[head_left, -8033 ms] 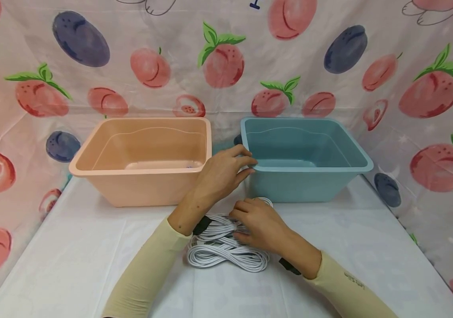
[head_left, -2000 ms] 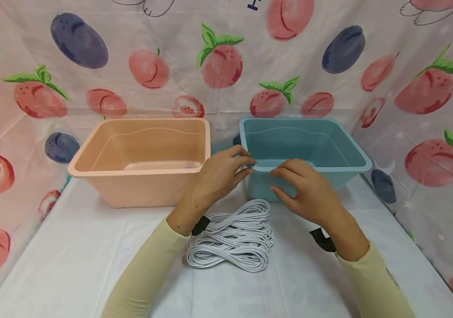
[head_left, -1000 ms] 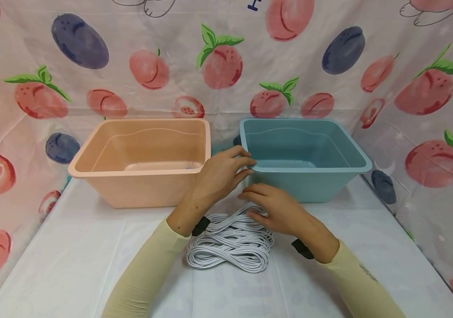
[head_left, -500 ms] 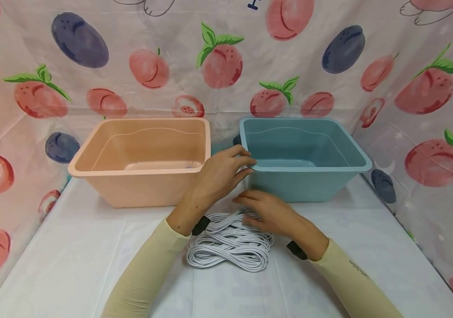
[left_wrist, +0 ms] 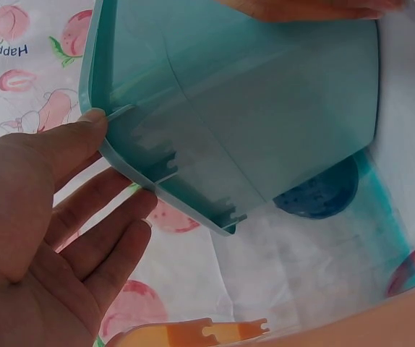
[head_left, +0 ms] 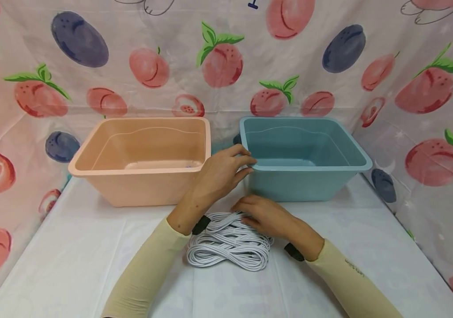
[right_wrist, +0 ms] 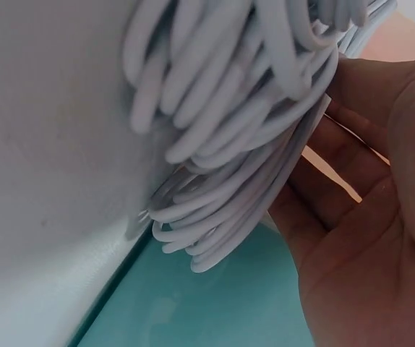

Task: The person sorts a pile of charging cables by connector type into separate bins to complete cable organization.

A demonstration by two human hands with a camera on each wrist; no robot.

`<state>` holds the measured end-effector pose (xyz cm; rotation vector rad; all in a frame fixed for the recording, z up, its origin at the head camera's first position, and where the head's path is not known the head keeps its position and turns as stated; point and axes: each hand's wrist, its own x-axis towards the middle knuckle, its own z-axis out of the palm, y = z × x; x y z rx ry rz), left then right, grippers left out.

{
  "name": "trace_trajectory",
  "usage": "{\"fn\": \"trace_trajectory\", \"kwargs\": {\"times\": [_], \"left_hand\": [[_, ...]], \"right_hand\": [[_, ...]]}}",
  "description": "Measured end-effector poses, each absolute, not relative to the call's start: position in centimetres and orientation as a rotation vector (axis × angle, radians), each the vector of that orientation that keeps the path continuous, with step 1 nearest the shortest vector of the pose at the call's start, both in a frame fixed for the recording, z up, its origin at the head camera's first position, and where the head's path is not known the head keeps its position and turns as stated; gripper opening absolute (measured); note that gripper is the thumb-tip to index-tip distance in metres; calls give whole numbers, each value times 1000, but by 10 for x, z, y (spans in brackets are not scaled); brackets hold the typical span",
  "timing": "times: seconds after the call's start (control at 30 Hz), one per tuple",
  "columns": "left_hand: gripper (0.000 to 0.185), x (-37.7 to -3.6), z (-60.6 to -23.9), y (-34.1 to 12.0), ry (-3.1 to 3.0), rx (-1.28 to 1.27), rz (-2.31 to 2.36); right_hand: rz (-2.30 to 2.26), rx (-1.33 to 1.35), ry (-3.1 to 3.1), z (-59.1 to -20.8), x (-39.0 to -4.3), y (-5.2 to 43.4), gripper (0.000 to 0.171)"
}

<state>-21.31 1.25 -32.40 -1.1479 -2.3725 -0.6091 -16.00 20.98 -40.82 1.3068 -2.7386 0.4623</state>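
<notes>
Our left fingers [head_left: 245, 160] pinch the blue bin's rim [head_left: 310, 169], seemingly to steady it; our right fingers [head_left: 246, 206] pinch white cord [head_left: 230, 243].

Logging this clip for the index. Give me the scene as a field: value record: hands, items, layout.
left_hand: left hand grips the teal bin by its rim, at the near-left corner
right_hand: right hand holds the white cord at its far end, thumb on one side, fingers on the other
cord_state: looped in bundles; count unclear
cord_place: on the white-covered table, nearer the person than both bins
bins: peach bin left, teal right, upright, apart
backdrop: fruit-print cloth
</notes>
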Motion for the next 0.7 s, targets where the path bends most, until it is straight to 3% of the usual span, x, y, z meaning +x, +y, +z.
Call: {"fn": "trace_trajectory", "kwargs": {"times": [0.7], "left_hand": [[22,-213,-324,12,-2364,-1143,-603]], "right_hand": [[311,1324,-2576,-406,-157,208,29]]}}
